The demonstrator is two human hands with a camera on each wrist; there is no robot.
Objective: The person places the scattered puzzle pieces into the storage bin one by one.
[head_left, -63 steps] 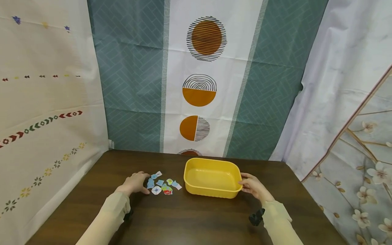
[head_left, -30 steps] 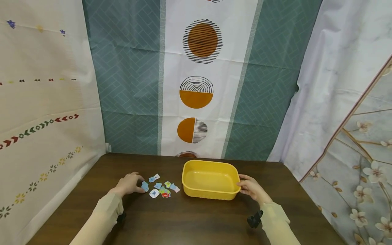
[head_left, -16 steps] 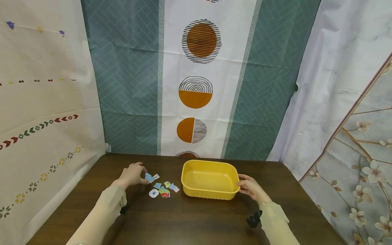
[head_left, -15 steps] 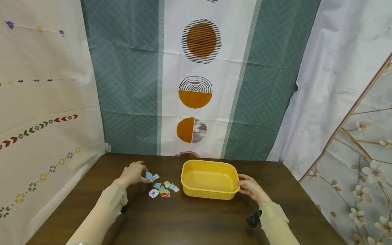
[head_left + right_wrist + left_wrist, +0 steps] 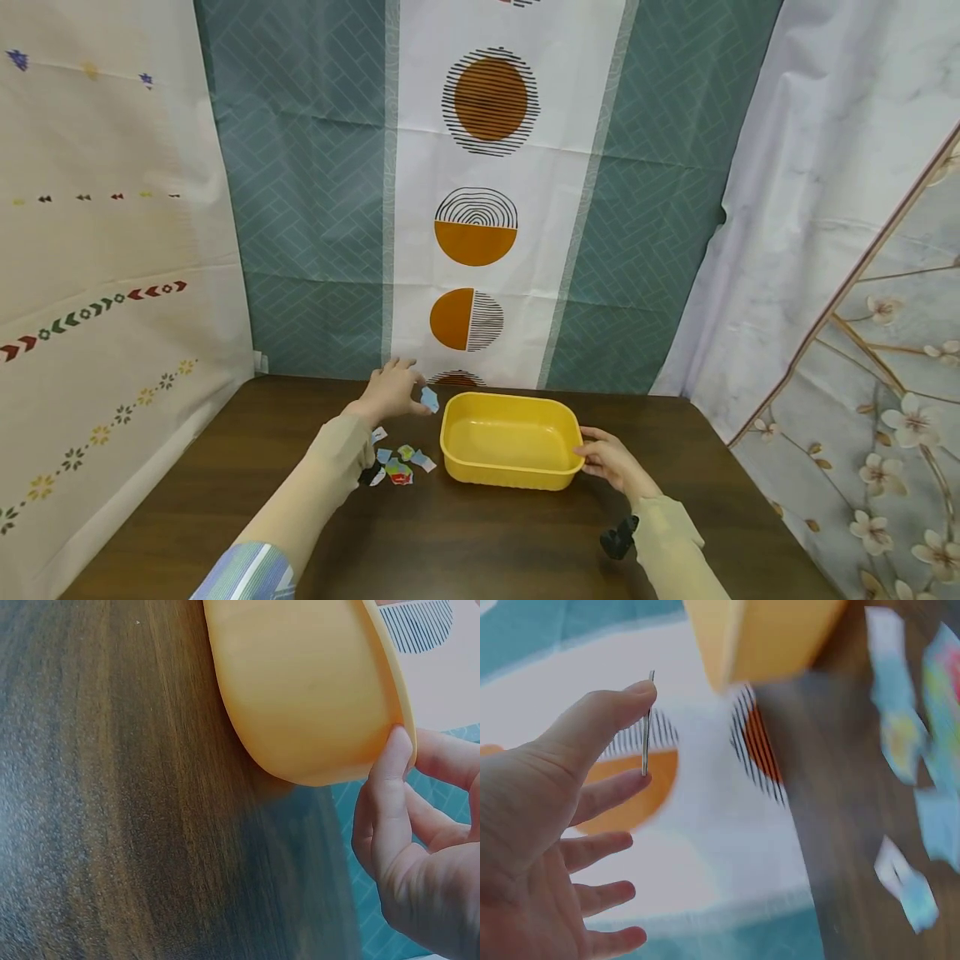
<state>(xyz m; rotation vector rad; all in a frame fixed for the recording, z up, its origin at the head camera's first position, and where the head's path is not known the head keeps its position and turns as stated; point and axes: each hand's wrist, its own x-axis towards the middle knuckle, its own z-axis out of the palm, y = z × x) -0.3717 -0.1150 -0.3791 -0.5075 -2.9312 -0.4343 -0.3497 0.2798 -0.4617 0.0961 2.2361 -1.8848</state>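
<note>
My left hand point(image 5: 386, 393) pinches a flat light-blue cutout piece point(image 5: 430, 400) between thumb and index finger, raised just left of the basin's far left corner. The left wrist view shows this piece point(image 5: 648, 727) edge-on as a thin line, the other fingers spread apart below it. A yellow rectangular plastic basin point(image 5: 510, 473) stands on the table with nothing in it. At its right end my right hand point(image 5: 611, 460) holds the rim, thumb against the wall in the right wrist view. Several flat pieces, among them a green-and-red one point(image 5: 400, 473), lie left of the basin.
The dark wooden table point(image 5: 480, 542) reaches back to a teal and white curtain point(image 5: 315, 250). Patterned cloths hang at the left point(image 5: 112, 292) and right point(image 5: 862, 375). My left forearm and wrist camera partly cover a round white piece point(image 5: 377, 477).
The left hand has picked up the light-blue piece and carried it up and to the right, towards the basin. My right hand keeps its hold on the basin's end.
</note>
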